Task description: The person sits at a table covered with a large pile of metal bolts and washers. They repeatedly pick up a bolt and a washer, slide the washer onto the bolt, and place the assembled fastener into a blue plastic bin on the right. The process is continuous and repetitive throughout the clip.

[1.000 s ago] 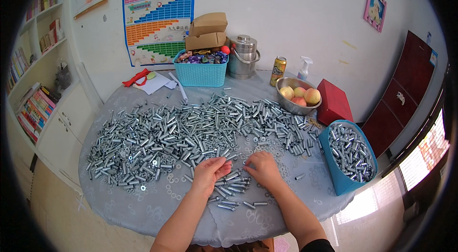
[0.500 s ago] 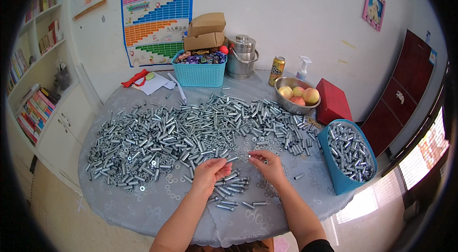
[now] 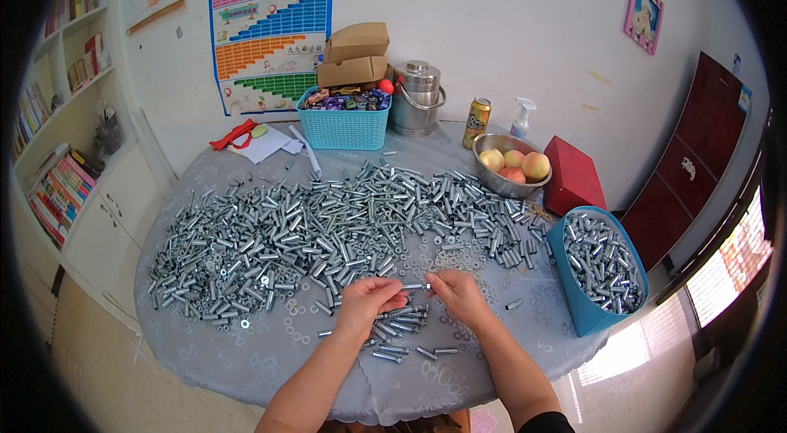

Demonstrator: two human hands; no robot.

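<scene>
My left hand [image 3: 367, 302] is closed in a pinch around a silver metal bolt [image 3: 414, 286], which lies level and points right. At its right end, the fingertips of my right hand [image 3: 461, 297] pinch a small bright metal piece [image 3: 428, 286]; whether it is a nut or a washer is too small to tell. The piece and the bolt's end appear to touch. Below both hands lies a small group of bolts [image 3: 402, 323] fitted with sleeves. Beyond them spreads a wide heap of loose silver sleeves and bolts [image 3: 287, 220], with washers [image 3: 295, 322] scattered about its near edge.
On the right stands a blue bin [image 3: 594, 314] full of metal pieces. A red box [image 3: 574, 175], a steel bowl [image 3: 512, 185] of peaches, a can [image 3: 476, 123], a spray bottle [image 3: 521, 117], a steel pot [image 3: 416, 101] and a turquoise basket [image 3: 344, 130] line the back of the grey-covered table [image 3: 246, 367].
My hands have come closer together and slightly lower. The bolt in the left and the small piece in the right, apart before, now meet end to end.
</scene>
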